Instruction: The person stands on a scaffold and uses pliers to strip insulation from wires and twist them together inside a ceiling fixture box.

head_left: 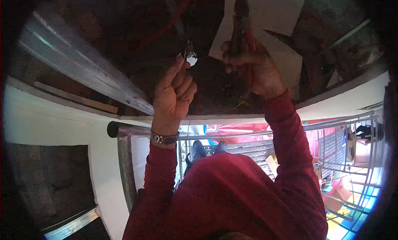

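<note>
My left hand (pixel 174 88), with a metal-banded watch on its wrist, is raised into the dark ceiling space. Its thumb and fingers are pinched on a thin wire (pixel 188 37), beside a small bright white piece (pixel 192 59). To its right my right hand (pixel 263 72) is wrapped round what look like pliers (pixel 241 10), with a dark head pointing away and red on the handle. The exact shape of the tool is hard to make out in the shade. A gap separates the two hands, and the pliers are apart from the wire.
A perforated metal profile (pixel 83 61) crosses the left side. Behind the right hand is a pale board (pixel 286 53). Scaffold rails (pixel 248 134) run below, over a perforated metal platform (pixel 248 151) where my shoes show. A dark pipe end (pixel 112 129) juts out at left.
</note>
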A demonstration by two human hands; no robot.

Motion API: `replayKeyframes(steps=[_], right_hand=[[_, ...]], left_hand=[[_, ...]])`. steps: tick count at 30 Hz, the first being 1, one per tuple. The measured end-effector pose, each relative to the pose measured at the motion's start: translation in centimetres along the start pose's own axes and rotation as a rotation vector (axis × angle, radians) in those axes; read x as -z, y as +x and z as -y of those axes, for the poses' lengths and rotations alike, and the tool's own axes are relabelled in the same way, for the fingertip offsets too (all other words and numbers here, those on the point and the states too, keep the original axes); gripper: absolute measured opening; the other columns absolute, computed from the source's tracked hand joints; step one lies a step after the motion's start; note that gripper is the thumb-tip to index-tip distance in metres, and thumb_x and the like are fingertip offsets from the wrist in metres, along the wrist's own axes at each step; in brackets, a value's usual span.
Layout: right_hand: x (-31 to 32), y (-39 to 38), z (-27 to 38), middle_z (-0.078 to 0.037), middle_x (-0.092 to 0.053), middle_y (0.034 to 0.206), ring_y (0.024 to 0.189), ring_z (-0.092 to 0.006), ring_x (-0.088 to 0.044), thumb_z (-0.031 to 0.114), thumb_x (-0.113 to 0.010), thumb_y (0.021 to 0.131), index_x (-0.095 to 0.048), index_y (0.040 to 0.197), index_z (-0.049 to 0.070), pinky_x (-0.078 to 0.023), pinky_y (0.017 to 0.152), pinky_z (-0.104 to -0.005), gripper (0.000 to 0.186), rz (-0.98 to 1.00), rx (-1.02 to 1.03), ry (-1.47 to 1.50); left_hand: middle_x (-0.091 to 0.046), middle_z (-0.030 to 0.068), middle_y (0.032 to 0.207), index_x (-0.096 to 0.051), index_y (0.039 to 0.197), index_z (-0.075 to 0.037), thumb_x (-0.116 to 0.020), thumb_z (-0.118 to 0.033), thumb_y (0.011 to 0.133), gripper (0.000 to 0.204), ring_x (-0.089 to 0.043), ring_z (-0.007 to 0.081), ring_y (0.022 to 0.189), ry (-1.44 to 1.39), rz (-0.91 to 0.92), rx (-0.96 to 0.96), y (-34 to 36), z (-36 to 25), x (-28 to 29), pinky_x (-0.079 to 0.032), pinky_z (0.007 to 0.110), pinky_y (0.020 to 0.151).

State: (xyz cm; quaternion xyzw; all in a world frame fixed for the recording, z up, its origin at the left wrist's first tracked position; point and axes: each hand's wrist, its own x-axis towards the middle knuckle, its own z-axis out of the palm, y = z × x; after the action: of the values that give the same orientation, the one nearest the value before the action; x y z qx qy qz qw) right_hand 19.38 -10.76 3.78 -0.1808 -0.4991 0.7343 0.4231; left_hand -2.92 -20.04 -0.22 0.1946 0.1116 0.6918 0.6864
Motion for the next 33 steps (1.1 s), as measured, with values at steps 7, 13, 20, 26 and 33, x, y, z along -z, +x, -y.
replayKeyframes(steps=[7,13,20,26,33], right_hand=[[-0.1,-3.2,0.5,-0.013,-0.066,0.126,0.113,-0.0228,-0.065,0.007,-0.073,0.088,-0.038,0.155,0.005,-0.051,0.099,-0.0315,0.075,0.244,-0.080,-0.519],[-1.2,-3.5,0.3,-0.011,-0.064,0.133,0.117,-0.0212,-0.063,0.015,-0.074,0.093,-0.037,0.156,0.005,-0.048,0.105,-0.0320,0.073,0.228,-0.264,-0.304],[-2.0,-3.2,-0.2,-0.009,-0.066,0.131,0.115,-0.0186,-0.064,0.019,-0.070,0.098,-0.038,0.156,0.005,-0.051,0.103,-0.0336,0.067,0.316,-0.256,-0.442],[-1.9,-2.6,0.6,-0.011,-0.066,0.130,0.110,-0.0185,-0.066,0.021,-0.071,0.098,-0.042,0.153,0.004,-0.054,0.098,-0.0333,0.064,0.312,-0.296,-0.459],[-2.4,-2.1,1.9,-0.007,-0.069,0.111,0.097,-0.0148,-0.066,0.030,-0.073,0.097,-0.056,0.136,0.004,-0.054,0.087,-0.0292,0.050,0.297,-0.247,-0.618]], left_hand=[[-0.029,-0.0085,0.056,-0.067,0.109,0.002,-0.061,-0.018,0.103,0.022,-0.023,0.0039,0.046,-0.132,0.035,0.060,-0.6,-0.8,-0.2,-0.020,0.024,0.042],[-0.026,-0.0072,0.055,-0.064,0.108,0.006,-0.061,-0.018,0.103,0.025,-0.021,0.0046,0.043,-0.462,0.117,0.165,-1.0,-1.0,-1.0,-0.018,0.024,0.041],[-0.027,-0.0075,0.055,-0.062,0.111,0.007,-0.057,-0.018,0.105,0.027,-0.021,0.0056,0.043,-0.555,0.133,0.178,-1.4,-0.8,-1.1,-0.018,0.025,0.041],[-0.031,-0.0065,0.055,-0.065,0.109,0.007,-0.060,-0.017,0.103,0.026,-0.023,0.0050,0.044,-0.514,0.173,0.169,-1.3,-0.8,-0.2,-0.020,0.024,0.041],[-0.039,-0.0058,0.056,-0.069,0.106,0.002,-0.062,-0.018,0.103,0.021,-0.024,0.0050,0.044,-0.383,0.128,0.170,-1.3,-0.8,0.7,-0.021,0.023,0.042]])
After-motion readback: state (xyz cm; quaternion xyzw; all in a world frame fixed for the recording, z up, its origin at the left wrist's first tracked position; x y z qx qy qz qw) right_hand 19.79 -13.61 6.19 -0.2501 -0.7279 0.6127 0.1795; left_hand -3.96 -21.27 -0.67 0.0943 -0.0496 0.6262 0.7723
